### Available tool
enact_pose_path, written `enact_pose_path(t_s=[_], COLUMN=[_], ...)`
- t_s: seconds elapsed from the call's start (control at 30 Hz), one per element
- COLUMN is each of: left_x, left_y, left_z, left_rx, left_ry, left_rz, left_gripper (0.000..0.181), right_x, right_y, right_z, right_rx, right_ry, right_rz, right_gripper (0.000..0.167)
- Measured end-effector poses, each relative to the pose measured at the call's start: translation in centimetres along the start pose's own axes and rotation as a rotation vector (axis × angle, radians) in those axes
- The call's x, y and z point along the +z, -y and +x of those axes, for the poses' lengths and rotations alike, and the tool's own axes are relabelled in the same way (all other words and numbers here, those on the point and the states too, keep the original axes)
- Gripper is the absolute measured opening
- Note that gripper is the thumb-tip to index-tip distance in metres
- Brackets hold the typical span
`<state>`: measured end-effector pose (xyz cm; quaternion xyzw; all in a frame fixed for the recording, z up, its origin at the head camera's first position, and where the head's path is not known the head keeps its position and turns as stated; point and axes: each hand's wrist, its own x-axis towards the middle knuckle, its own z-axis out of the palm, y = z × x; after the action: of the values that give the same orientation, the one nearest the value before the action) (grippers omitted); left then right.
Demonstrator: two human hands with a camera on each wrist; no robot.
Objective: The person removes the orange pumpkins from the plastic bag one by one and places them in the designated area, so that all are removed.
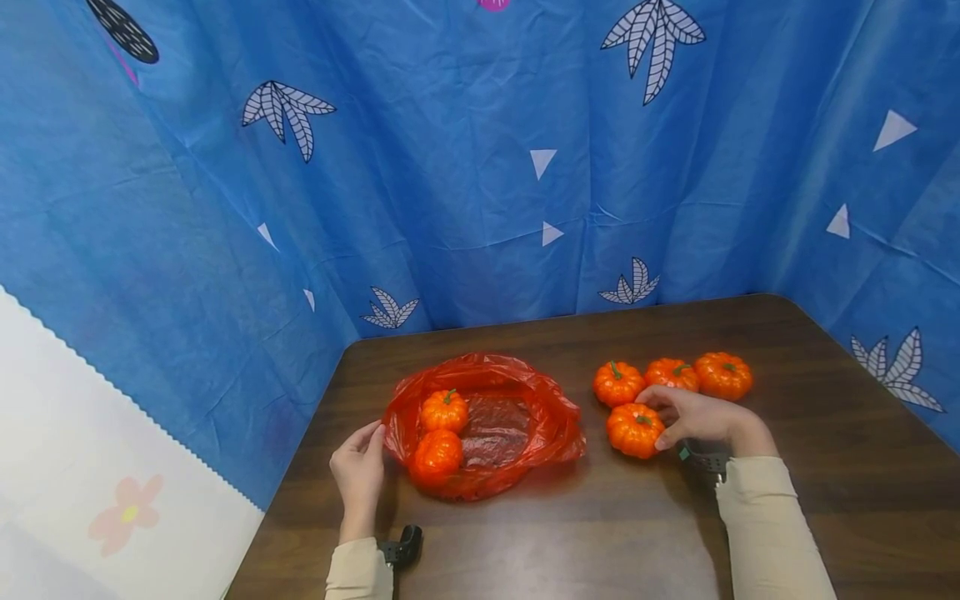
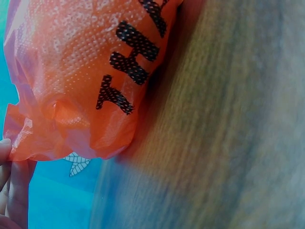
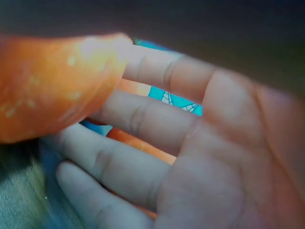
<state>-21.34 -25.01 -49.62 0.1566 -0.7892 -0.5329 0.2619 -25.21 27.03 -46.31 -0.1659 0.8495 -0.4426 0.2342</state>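
Observation:
A red plastic bag (image 1: 551,446) lies on the table with its mouth spread wide. Inside, at its left side, are two small orange pumpkins, one with a green stem (image 1: 444,412) and one nearer the front (image 1: 437,457). My left hand (image 1: 360,471) pinches the bag's left rim; the left wrist view shows black letters on the bag (image 2: 86,71). To the right of the bag, my right hand (image 1: 693,417) grips a small orange pumpkin (image 1: 632,432) between thumb and fingers. In the right wrist view its fingers curve along that pumpkin (image 3: 52,90); the thumb is hidden there.
Three more small pumpkins stand in a row behind the right hand: a left one (image 1: 617,383), a middle one (image 1: 672,373) and a right one (image 1: 723,376). The dark wooden table (image 1: 540,542) meets a blue patterned curtain (image 1: 480,208) at its back and sides.

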Motion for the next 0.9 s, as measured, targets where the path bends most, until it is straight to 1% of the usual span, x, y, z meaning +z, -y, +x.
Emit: enact_pose_path(t_s=[0.27, 0.53, 0.63, 0.73, 0.9], left_x=[-0.04, -0.09, -0.05, -0.02, 0.0], left_y=[-0.01, -0.1, -0.02, -0.04, -0.15], left_z=[-0.02, -0.03, 0.01, 0.0, -0.03], left_rx=[0.004, 0.004, 0.005, 0.0, -0.003], left_ry=[0.001, 0.009, 0.008, 0.009, 0.004], left_rz=[0.006, 0.002, 0.006, 0.008, 0.01], left_gripper=[0.024, 0.024, 0.025, 0.026, 0.026], right_x=[0.0, -0.17, -0.29, -0.51, -0.72], right_y=[0.04, -0.48, -0.38, -0.22, 0.48], right_z=[0.08, -0.03, -0.13, -0.21, -0.42], right_rx=[0.0, -0.028, -0.043, -0.074, -0.116], right_ry=[-0.006, -0.011, -0.024, -0.038, -0.067], right_rz=[-0.013, -0.006, 0.001, 0.01, 0.012], right_gripper=[0.073, 0.068, 0.065, 0.062, 0.056])
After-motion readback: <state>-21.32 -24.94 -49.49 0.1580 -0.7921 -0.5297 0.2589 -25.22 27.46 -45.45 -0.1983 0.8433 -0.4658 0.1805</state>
